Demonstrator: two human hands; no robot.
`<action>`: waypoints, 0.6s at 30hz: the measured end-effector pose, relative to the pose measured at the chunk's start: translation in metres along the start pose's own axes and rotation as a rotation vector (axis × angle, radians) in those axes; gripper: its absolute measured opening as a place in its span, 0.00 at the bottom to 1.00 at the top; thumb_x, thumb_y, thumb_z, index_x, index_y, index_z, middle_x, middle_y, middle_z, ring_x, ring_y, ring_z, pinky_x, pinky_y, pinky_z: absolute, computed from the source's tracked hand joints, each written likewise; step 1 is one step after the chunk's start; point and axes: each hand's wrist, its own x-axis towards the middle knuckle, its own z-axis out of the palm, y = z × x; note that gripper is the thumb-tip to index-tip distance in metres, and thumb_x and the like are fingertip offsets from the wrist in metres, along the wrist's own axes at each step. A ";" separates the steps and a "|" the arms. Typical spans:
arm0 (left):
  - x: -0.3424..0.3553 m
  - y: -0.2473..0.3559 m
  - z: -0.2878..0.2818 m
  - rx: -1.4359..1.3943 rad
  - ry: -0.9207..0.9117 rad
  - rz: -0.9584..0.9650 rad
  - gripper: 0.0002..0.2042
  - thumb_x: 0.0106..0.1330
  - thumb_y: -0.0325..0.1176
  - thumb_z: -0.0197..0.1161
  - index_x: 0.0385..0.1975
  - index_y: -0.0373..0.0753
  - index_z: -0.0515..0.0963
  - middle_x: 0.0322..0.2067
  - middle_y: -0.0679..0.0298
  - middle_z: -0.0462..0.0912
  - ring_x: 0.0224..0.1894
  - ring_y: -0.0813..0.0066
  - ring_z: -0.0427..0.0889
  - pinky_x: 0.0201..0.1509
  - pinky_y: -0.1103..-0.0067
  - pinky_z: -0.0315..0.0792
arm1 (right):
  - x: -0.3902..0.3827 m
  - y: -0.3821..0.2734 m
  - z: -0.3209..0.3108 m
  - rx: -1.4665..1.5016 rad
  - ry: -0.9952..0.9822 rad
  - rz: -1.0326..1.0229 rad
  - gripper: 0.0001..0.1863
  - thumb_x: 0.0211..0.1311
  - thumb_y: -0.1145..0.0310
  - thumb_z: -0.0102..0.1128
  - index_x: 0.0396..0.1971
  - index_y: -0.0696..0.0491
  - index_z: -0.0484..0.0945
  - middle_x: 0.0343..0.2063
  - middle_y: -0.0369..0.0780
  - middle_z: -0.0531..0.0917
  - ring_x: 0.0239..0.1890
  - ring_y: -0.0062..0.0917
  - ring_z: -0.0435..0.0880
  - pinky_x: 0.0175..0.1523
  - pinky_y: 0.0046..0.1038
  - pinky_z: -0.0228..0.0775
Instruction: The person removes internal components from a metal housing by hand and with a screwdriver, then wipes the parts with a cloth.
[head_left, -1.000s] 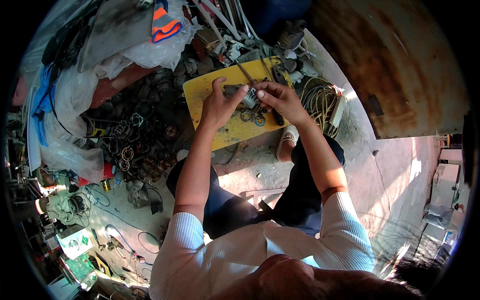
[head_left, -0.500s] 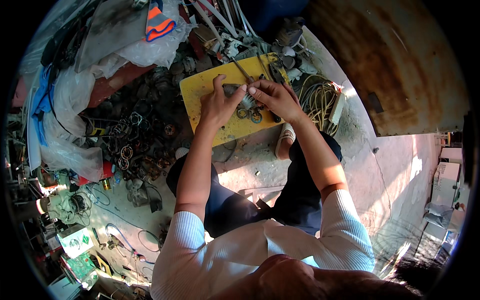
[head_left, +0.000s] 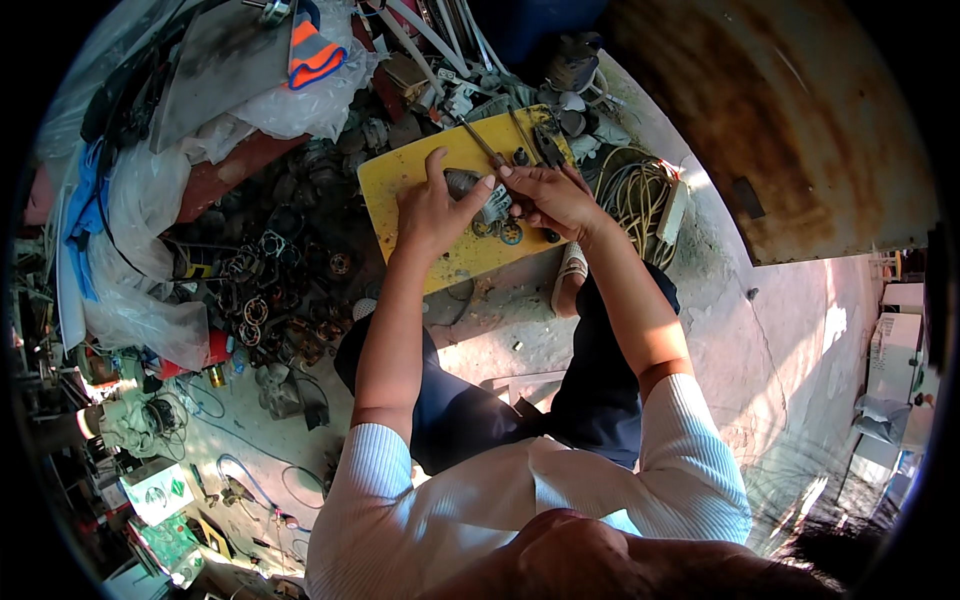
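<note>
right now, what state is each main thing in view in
Left bare hand, one finger raised, grip partly hidden
Right bare hand, fingers curled, grip partly hidden
Grey metal part, between both hands
Yellow flat board, stained
Pale yellow cable, loosely coiled
Orange-and-grey cloth, draped
Broad brown metal sheet, rusty
Clear plastic sheeting, crumpled

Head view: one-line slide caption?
Left hand and right hand meet at a grey metal part over a stained yellow board, coiled cable to the right.
</note>
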 end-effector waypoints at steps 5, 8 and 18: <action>0.000 0.003 -0.001 0.062 0.056 0.138 0.46 0.62 0.66 0.56 0.66 0.30 0.55 0.35 0.43 0.84 0.44 0.47 0.83 0.60 0.59 0.61 | 0.011 0.008 -0.014 0.113 -0.061 0.082 0.10 0.67 0.61 0.64 0.38 0.52 0.79 0.26 0.29 0.79 0.22 0.09 0.75 0.17 0.10 0.55; 0.001 0.003 -0.005 0.007 0.051 0.204 0.46 0.61 0.64 0.58 0.66 0.30 0.55 0.34 0.44 0.84 0.43 0.47 0.83 0.60 0.59 0.61 | 0.016 0.011 -0.022 0.229 -0.132 0.103 0.08 0.65 0.66 0.67 0.39 0.52 0.79 0.27 0.28 0.79 0.23 0.08 0.75 0.17 0.09 0.56; -0.001 -0.003 -0.012 0.088 0.078 0.254 0.47 0.61 0.62 0.60 0.69 0.30 0.52 0.33 0.47 0.84 0.41 0.49 0.83 0.60 0.61 0.61 | 0.010 0.004 -0.008 0.077 -0.136 0.003 0.09 0.65 0.64 0.68 0.39 0.51 0.82 0.24 0.26 0.81 0.24 0.06 0.78 0.25 0.07 0.68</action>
